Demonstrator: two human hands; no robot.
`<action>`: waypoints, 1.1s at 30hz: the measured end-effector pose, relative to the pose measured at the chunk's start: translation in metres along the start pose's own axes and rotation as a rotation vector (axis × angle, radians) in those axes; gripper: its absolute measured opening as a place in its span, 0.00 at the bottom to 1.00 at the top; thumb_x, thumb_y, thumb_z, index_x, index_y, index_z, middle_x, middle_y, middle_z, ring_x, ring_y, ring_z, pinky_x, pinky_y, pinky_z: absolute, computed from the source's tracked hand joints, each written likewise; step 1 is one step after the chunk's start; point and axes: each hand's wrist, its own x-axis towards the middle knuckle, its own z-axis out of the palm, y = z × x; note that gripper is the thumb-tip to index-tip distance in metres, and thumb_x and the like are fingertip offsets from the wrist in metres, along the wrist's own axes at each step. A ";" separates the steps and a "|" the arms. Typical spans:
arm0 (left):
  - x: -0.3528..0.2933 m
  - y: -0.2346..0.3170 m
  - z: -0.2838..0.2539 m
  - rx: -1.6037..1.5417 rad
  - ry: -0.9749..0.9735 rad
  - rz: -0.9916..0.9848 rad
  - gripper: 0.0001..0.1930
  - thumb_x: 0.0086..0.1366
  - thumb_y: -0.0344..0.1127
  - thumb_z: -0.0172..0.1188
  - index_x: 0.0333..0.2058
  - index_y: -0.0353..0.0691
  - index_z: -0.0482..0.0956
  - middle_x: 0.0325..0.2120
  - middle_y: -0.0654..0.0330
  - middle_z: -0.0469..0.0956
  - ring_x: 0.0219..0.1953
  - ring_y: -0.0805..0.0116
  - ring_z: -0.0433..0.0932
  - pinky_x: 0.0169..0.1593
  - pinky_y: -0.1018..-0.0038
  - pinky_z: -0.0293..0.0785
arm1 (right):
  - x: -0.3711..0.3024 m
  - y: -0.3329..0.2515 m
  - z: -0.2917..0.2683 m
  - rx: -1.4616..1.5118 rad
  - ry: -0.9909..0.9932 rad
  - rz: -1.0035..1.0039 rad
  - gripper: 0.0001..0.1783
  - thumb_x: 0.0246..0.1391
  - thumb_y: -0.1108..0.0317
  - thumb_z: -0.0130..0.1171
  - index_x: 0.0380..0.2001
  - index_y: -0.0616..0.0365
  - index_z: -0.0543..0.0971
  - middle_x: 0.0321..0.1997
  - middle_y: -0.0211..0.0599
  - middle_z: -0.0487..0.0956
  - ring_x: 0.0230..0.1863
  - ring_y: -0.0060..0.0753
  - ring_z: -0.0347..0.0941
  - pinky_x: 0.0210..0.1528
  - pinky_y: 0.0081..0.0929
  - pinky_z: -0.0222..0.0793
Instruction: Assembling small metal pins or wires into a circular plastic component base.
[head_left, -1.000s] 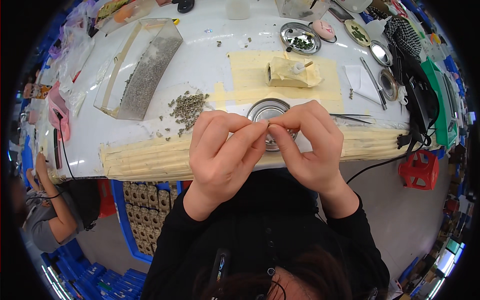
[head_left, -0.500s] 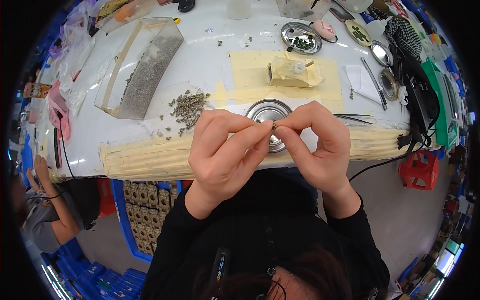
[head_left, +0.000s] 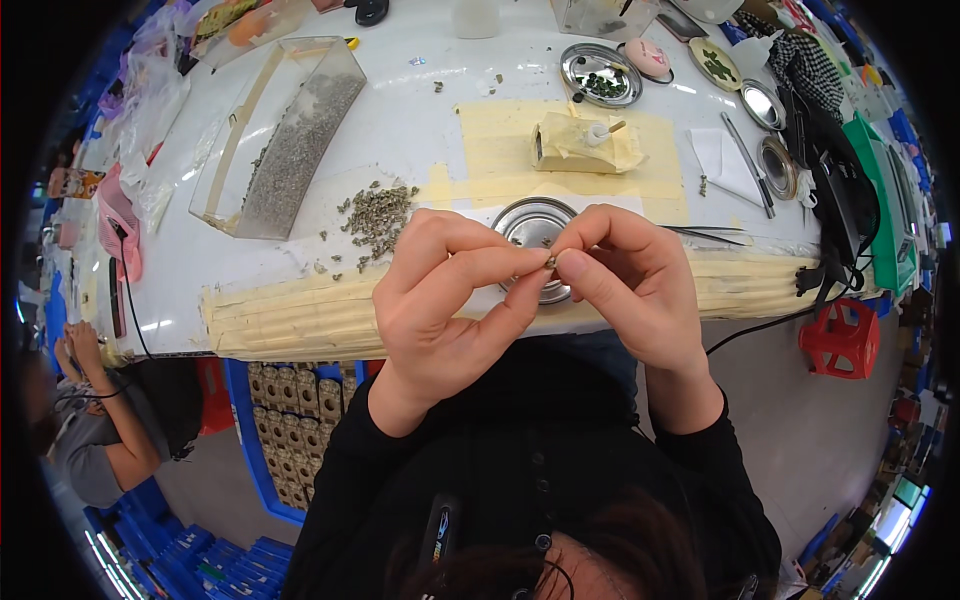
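Got a clear box (head_left: pixel 225 150) of tiny grey parts well left of the grip, then a loose pile of metal bits (head_left: pixel 378 220) closer in. Pinching nearly closed with the left grip (head_left: pixel 435 300), right on a tiny metal piece (head_left: pixel 551 262), just in front of a round metal dish (head_left: pixel 530 213). Also got a tape-covered block (head_left: pixel 585 150) farther beyond. Pinching that same piece with the right grip (head_left: pixel 640 285), thumb and finger nearly together. Can spot dark tweezers (head_left: pixel 705 236) just right of that.

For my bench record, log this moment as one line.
left hand: pinching small metallic part | right hand: pinching same part | beneath hands: round silver dish | left of dish: heap of metallic pieces
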 end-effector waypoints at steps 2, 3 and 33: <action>0.000 0.000 0.000 0.018 -0.001 0.010 0.13 0.45 0.20 0.71 0.32 0.38 0.84 0.27 0.62 0.78 0.30 0.67 0.73 0.34 0.74 0.67 | 0.000 0.003 0.003 -0.039 0.031 -0.056 0.05 0.60 0.72 0.60 0.35 0.65 0.79 0.31 0.28 0.79 0.30 0.14 0.71 0.34 0.15 0.68; -0.001 0.000 0.000 0.031 -0.002 0.019 0.13 0.46 0.19 0.70 0.32 0.36 0.84 0.28 0.61 0.78 0.31 0.67 0.73 0.35 0.74 0.66 | 0.000 0.005 0.003 -0.058 0.051 -0.083 0.05 0.59 0.73 0.60 0.35 0.65 0.79 0.31 0.28 0.79 0.30 0.14 0.72 0.34 0.15 0.68; 0.000 0.003 0.003 0.073 0.016 0.005 0.12 0.44 0.21 0.71 0.30 0.39 0.84 0.25 0.62 0.77 0.28 0.66 0.73 0.32 0.73 0.67 | 0.001 0.012 0.006 -0.345 0.157 -0.327 0.03 0.55 0.75 0.63 0.32 0.64 0.80 0.27 0.34 0.79 0.25 0.21 0.73 0.29 0.19 0.68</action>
